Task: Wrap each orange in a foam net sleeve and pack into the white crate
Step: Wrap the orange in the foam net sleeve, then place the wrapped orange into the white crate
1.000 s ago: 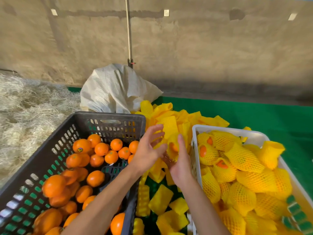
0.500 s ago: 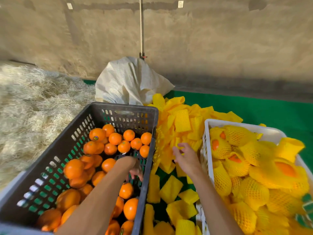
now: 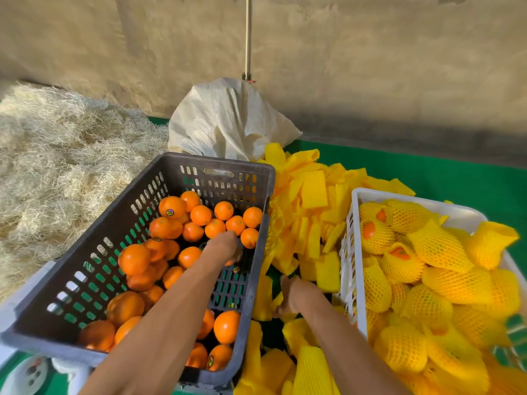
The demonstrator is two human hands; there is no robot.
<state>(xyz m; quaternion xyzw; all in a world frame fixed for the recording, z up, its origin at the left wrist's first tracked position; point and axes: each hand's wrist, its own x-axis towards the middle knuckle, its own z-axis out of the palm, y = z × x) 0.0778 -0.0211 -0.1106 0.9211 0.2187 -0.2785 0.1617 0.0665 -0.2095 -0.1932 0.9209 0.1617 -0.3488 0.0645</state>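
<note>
My left hand [image 3: 224,246] is down inside the dark crate [image 3: 85,283] of loose oranges [image 3: 199,215]. Its fingers curl over one orange [image 3: 229,263], of which only a sliver shows beneath the hand. My right hand [image 3: 298,295] reaches down into the pile of yellow foam net sleeves [image 3: 312,192] between the two crates. Its fingertips touch a sleeve [image 3: 263,297] and are partly hidden, so I cannot tell whether it grips. The white crate [image 3: 353,252] on the right holds several oranges wrapped in sleeves [image 3: 439,246].
A white woven sack [image 3: 228,121] leans against the wall behind the dark crate. Pale straw [image 3: 57,155] covers the ground on the left. Green matting [image 3: 456,181] lies under the crates. A thin pole [image 3: 248,38] stands at the wall.
The wrapped orange has left my hands and lies in the white crate. My left hand has gone into the dark crate onto an orange. My right hand has dropped into the sleeve pile.
</note>
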